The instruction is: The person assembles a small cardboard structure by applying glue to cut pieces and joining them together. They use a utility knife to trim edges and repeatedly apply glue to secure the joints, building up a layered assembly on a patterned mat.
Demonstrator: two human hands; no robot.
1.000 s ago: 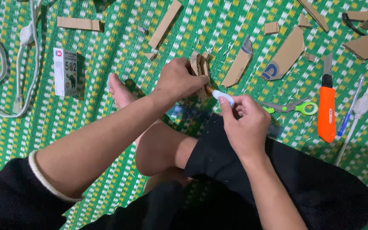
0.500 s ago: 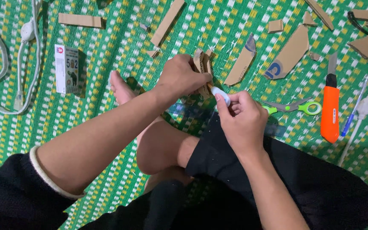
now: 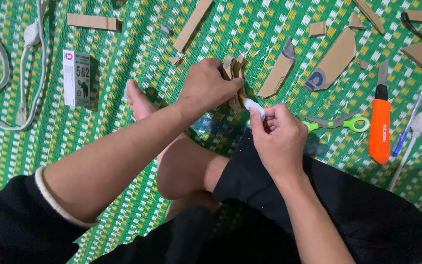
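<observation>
My left hand [image 3: 206, 88] grips a small folded cardboard piece [image 3: 234, 78] just above the green woven mat [image 3: 123, 49]. My right hand [image 3: 279, 137] pinches a small white glue tube [image 3: 254, 107], whose tip touches the lower edge of the cardboard piece. Both hands meet over my crossed legs, above my bare knee [image 3: 186, 166]. My fingers hide most of the tube.
Cardboard strips [image 3: 191, 24] and offcuts [image 3: 333, 61] lie scattered on the mat. An orange utility knife [image 3: 380, 122], green-handled scissors [image 3: 343, 122] and a blue pen [image 3: 406, 129] are to the right. A small printed box [image 3: 76, 78] and white cables [image 3: 25, 58] lie at the left.
The right hand has brought the tube's tip a little closer, onto the cardboard piece. The left hand keeps its hold.
</observation>
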